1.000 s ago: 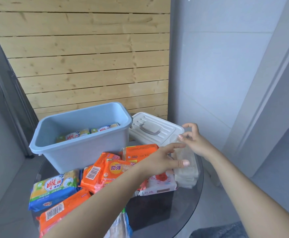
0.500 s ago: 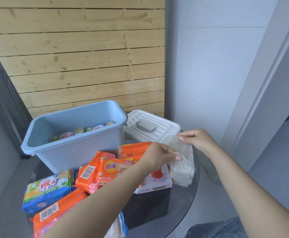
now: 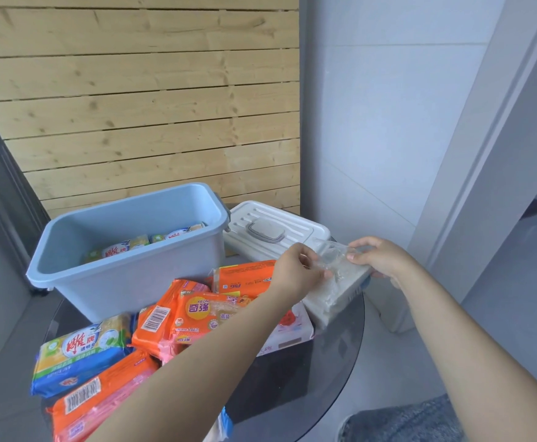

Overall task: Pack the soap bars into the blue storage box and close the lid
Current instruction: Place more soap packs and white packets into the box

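Note:
The blue storage box stands open at the back left of the round dark table, with a few yellow-green soap packs lying inside. Its white lid with a grey handle lies flat to the box's right. A clear-wrapped pack of pale soap bars sits at the table's right edge, tilted up. My left hand and my right hand both pinch its clear wrapper at the top. Orange soap packs and a blue-yellow pack lie in front of the box.
A white-pink soap pack lies under my left forearm. A wooden slat wall rises behind the box, a white wall and door frame stand to the right. The table edge is close beside the clear pack. A grey-trousered knee shows at the bottom right.
My right hand came down onto the clear pack's wrapper and my left hand closed on it too. The pack has tipped up and shifted slightly toward the lid.

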{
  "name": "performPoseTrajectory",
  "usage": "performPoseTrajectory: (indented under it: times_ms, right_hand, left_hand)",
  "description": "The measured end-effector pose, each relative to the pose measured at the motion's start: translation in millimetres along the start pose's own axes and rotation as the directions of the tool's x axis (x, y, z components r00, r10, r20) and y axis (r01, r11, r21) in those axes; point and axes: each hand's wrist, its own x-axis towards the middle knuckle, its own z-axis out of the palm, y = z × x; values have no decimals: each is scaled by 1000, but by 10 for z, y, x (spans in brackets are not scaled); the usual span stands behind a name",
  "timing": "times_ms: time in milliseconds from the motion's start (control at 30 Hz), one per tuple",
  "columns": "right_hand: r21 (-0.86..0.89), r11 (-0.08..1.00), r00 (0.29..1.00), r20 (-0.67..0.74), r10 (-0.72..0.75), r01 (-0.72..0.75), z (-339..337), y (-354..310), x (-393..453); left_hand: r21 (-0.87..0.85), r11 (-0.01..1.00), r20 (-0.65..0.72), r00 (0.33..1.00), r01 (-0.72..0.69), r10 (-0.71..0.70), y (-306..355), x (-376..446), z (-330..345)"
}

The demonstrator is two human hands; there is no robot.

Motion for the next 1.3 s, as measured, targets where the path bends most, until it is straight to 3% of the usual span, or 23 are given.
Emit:
performPoseTrajectory:
  times_ms: [167,300,500,700,900,1133,1300]
  right_hand:
    - [73,990,991,61,-123,118,43,29,-32]
    - [-15,988,982,114,-150,152,-3,63,-47]
    - [-150,980,964,249,-94,134,-78,21,-94]
    - [-169,975,931,357,-75,143,-130,15,-120]
    - [-111,984,873,483,-67,137,-255,108,-99]
    - [-184,971,914,401,-69,154,-317,19,-150]
    - [-119,963,931,311,-194,240,-366,-281,-346]
  left_hand:
    - [77,994,-87,992,-83,90,-24,-29,46]
    - [182,972,-108,979,-150,172,-54,-77,66]
    - [367,909,6,978,-198,210,-17,-164,24]
    - [545,818,230,971,-184,66,85,-280,20]
    - [404,903,175,981,-146,80,34,-203,-4]
    - [305,934,192,973,-183,128,80,-154,-103]
    - [229,942,166,963,-246,211,312,-200,-349]
